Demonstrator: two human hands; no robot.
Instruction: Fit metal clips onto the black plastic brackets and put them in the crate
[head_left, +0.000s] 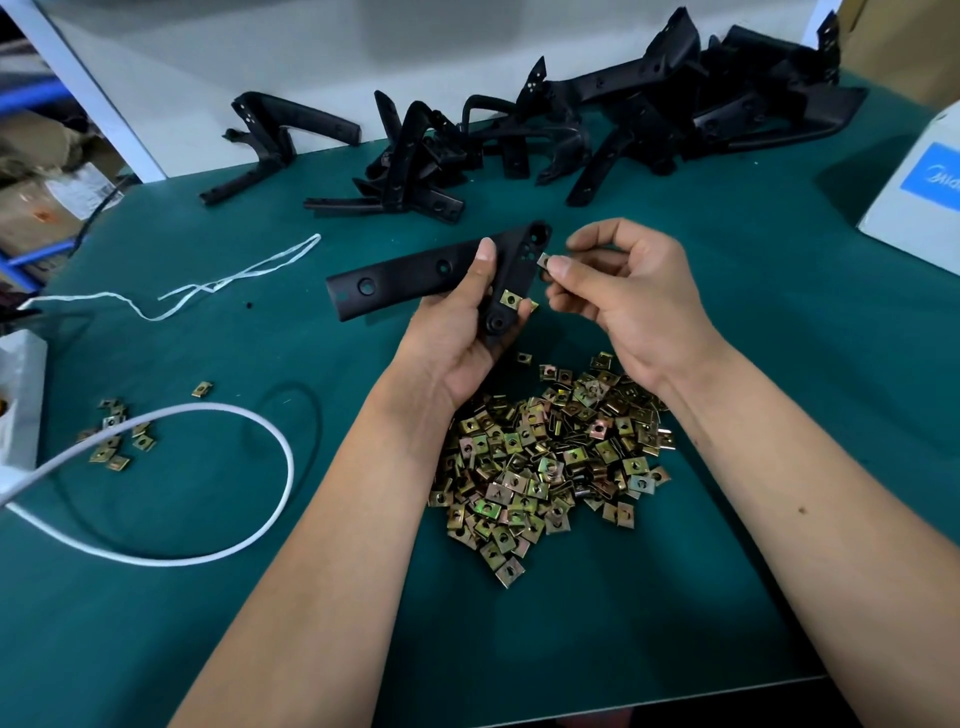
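Observation:
My left hand (460, 332) grips a black plastic bracket (415, 273) above the green table, its long arm pointing left. One brass-coloured clip (510, 300) sits fitted on the bracket's lower tab. My right hand (618, 291) pinches a second metal clip (544, 260) between thumb and forefinger, right at the bracket's upper edge. A big heap of loose clips (550, 457) lies on the table under my forearms. No crate is in view.
A pile of black brackets (545, 130) lies along the table's far edge. A small cluster of clips (117, 439), a white cable (208, 410) and white string (218, 283) lie left. A white box (919, 192) stands at the right.

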